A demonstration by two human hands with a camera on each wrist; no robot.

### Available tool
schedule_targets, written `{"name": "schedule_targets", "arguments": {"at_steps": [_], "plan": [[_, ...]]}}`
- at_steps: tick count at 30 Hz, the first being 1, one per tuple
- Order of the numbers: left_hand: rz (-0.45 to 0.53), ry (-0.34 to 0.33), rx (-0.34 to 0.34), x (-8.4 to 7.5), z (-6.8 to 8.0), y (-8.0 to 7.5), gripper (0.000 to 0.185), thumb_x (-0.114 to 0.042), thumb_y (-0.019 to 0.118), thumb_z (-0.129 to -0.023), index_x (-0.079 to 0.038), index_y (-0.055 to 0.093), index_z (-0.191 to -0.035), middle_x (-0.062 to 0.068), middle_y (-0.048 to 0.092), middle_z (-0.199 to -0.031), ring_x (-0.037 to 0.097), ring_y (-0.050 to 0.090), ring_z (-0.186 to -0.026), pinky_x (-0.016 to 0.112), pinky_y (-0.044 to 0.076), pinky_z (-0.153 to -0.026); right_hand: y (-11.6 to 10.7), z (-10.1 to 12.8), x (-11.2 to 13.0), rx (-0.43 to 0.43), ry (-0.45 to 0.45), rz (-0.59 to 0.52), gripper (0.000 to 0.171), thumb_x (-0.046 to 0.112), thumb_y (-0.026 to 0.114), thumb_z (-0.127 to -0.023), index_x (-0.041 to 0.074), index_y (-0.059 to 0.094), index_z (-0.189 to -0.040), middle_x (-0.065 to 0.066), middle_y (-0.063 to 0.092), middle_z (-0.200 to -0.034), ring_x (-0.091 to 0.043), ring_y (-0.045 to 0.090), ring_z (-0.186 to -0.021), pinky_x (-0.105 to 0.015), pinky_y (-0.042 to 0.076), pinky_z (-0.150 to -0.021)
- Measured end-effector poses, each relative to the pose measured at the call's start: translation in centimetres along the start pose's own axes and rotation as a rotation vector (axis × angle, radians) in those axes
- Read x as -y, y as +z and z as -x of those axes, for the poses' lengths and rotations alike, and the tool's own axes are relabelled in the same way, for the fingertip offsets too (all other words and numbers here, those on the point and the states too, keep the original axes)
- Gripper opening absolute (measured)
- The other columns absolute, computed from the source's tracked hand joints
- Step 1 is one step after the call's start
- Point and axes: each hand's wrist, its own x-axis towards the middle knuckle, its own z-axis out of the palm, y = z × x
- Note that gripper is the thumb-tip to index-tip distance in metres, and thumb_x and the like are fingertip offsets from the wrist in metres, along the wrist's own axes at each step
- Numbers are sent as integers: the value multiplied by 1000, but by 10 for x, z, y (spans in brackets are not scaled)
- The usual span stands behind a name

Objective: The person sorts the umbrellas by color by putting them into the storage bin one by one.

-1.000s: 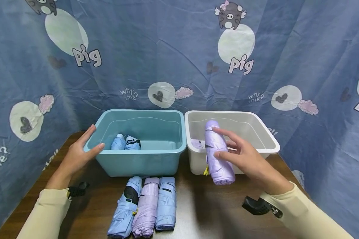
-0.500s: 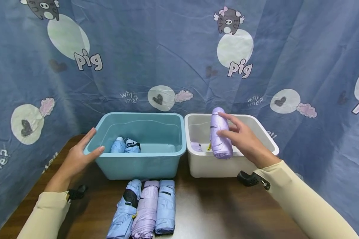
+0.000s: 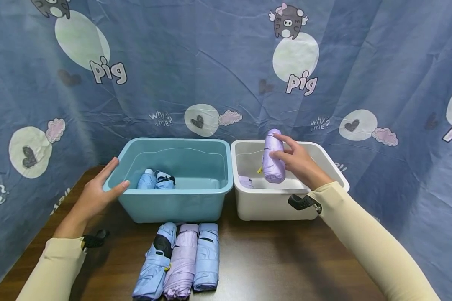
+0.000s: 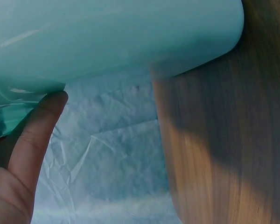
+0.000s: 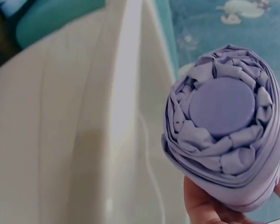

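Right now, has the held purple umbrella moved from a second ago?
Yes, forward: the umbrella overlapped the front rim of the white bin; now it shows beyond.

One teal bin (image 3: 173,207) at center left and one white bin (image 3: 278,207) at center right make two, pictured with seven rolled umbrellas (image 3: 274,166): two blue and one lavender at bottom center, two blue at center left, and two lavender at center right (one only partly visible). One left hand (image 3: 93,198) at left and one right hand (image 3: 300,162) at right appear over one wooden table (image 3: 256,259).
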Motion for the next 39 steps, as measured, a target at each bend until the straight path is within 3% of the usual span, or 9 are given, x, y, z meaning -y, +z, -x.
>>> {"name": "schedule_targets", "arguments": {"at_steps": [8, 18, 26, 31, 34, 39], "plan": [[-1, 12, 0, 0, -3, -2, 83, -38, 61, -92, -27, 9, -156, 5, 6, -162, 50, 14, -141, 76, 20, -97, 4, -20, -21, 38, 12, 4, 69, 7, 62, -90, 19, 33, -152, -30, 48, -130, -35, 55, -112, -45, 51, -90], [0, -12, 5, 2, -1, -1, 84, -41, 61, -92, -28, 8, -156, 5, 6, -162, 49, 14, -141, 75, 21, -98, 10, -28, -46, 61, 66, 96, 68, 2, 62, -90, 15, 35, -151, -29, 48, -129, -32, 56, -107, -38, 55, -80], [20, 7, -11, 3, 0, -1, 81, -38, 63, -92, -28, 13, -156, -2, 9, -161, 41, 16, -143, 69, 20, -105, 10, -28, -50, 121, 135, 221, 68, 3, 65, -88, 11, 37, -149, -27, 49, -122, -18, 56, -81, -29, 52, -64], [16, 18, -9, 2, 0, -1, 81, -38, 62, -92, -29, 13, -156, -1, 10, -161, 43, 17, -142, 70, 20, -104, 10, -27, -51, 136, 152, 324, 70, 1, 68, -85, 9, 39, -148, -26, 47, -122, -15, 54, -73, -26, 51, -58], [12, 21, -6, 2, 0, -1, 81, -38, 62, -92, -28, 13, -156, 2, 10, -161, 45, 17, -142, 72, 20, -103, 10, -27, -52, 135, 157, 404, 70, 1, 70, -83, 8, 41, -146, -29, 49, -120, -19, 56, -77, -28, 52, -61], [7, 22, -6, 2, 0, 0, 81, -38, 62, -92, -27, 13, -156, 4, 9, -161, 46, 16, -142, 73, 20, -102, 10, -28, -53, 158, 131, 569, 68, 6, 73, -79, 6, 47, -142, -33, 47, -132, -31, 53, -100, -33, 48, -79]]}}
